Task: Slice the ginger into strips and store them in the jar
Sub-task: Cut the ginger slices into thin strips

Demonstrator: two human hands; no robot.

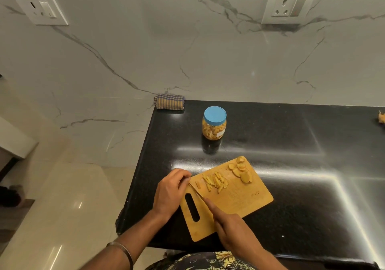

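Slicing appears to be the step in hand: a knife [196,192] is gripped in the right hand [233,226], its blade laid across the wooden cutting board [245,196] at the tabletop's [291,144] near left corner, while the left hand [169,190] is curled at the board's left edge, its grip on anything not discernible. Cut ginger strips [215,183] are heaped mid-board and uncut ginger slices [241,170] wait at its far corner. Next, those slices would likely be drawn under the blade, the blue-lidded jar [214,126], already partly filled, being left farther back, capped.

Right hand [233,226] holds a knife [195,191] over ginger strips [214,181] on the cutting board [245,199].
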